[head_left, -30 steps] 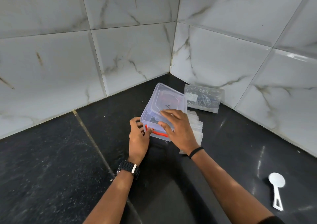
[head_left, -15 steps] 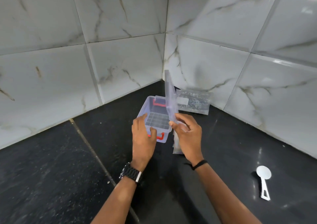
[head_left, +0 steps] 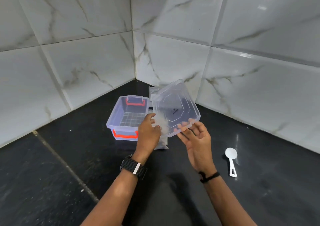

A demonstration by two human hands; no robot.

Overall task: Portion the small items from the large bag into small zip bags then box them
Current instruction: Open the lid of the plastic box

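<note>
At the corner of the black stone table [head_left: 52, 173], around your twelve o'clock, the clear plastic box with orange latches [head_left: 127, 117] sits open, its gridded floor bare. Just to its right you hold the clear flat plastic lid [head_left: 174, 108] tilted in the air. Your left hand [head_left: 149, 134] has its grip pinched on the lid's near left edge; your right hand [head_left: 195, 139] lies palm up, fingers loosely curled under the lid's near right edge. Below the lid, a stack of small clear zip bags [head_left: 161, 143] rests on the table. At three o'clock lies a white plastic scoop [head_left: 231, 160].
</note>
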